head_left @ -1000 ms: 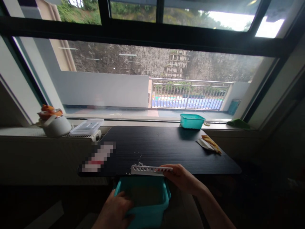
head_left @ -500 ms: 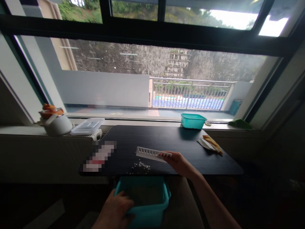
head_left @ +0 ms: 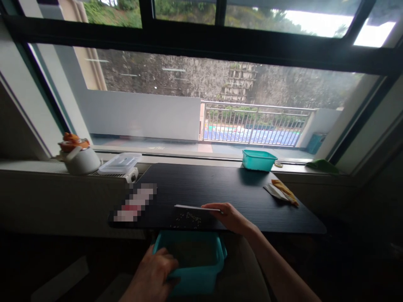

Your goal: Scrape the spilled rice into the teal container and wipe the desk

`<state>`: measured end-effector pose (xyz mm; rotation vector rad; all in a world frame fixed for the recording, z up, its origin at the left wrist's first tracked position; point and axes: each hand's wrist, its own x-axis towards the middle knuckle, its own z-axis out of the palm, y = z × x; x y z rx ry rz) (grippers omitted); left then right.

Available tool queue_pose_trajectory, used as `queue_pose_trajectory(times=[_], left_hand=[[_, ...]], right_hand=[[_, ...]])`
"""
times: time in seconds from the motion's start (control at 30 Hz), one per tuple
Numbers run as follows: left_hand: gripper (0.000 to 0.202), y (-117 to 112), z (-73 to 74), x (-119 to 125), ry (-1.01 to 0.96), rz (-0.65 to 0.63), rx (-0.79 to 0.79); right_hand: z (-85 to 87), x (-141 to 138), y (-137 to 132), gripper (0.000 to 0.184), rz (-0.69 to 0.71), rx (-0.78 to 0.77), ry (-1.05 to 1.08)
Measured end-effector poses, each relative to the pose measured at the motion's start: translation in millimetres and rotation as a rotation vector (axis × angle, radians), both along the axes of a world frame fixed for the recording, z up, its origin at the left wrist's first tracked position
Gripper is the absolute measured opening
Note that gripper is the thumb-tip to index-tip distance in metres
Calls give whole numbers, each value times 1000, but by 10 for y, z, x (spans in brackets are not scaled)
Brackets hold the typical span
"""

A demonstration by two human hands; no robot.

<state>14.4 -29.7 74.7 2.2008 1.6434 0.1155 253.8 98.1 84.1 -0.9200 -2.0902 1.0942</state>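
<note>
My right hand [head_left: 231,216] grips one end of a white slotted plastic strip [head_left: 190,207], seen almost edge-on just above the black tabletop [head_left: 195,180]. White grains that look like rice [head_left: 189,219] lie scattered close to the table's front edge, on the near side of the strip. Below that edge is a teal plastic container [head_left: 197,274], its inside dim and its contents hard to make out. My left hand [head_left: 159,268] is closed over the container's left rim.
A second teal container [head_left: 259,160] stands at the table's back right. White and yellow packets [head_left: 281,192] lie at the right. A blurred-out pink and white item [head_left: 135,203] is at the left. Beyond are a white pot [head_left: 82,161] and a clear lid [head_left: 120,162] by the window.
The strip has tipped from showing its slotted face to nearly edge-on and moved slightly left, over the grains. My left hand keeps its hold on the container. The view has shifted slightly.
</note>
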Motion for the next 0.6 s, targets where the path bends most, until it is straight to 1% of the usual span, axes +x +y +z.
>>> queue_pose_trajectory(times=[0.13,0.23,0.3,0.37,0.5,0.6], left_hand=[[8,11,9,15,39,10,-7],[7,17,33,23,52,24,-11],[7,18,45,21,49,29,-19],[8,18,43,10,54,32,-27],[10,13,16,-36,58,31,-25],[12,12,12,-68,38,25,-25]], right_hand=[[36,78,-303,41,68,-90,48],[40,118,-421,38,88,-152,60],[44,118,-407,37,101,-173,58],[52,74,-321,37,90,-136,57],[55,-134,-98,36,47,-36,20],[23,-287,-74,36,91,-59,38]])
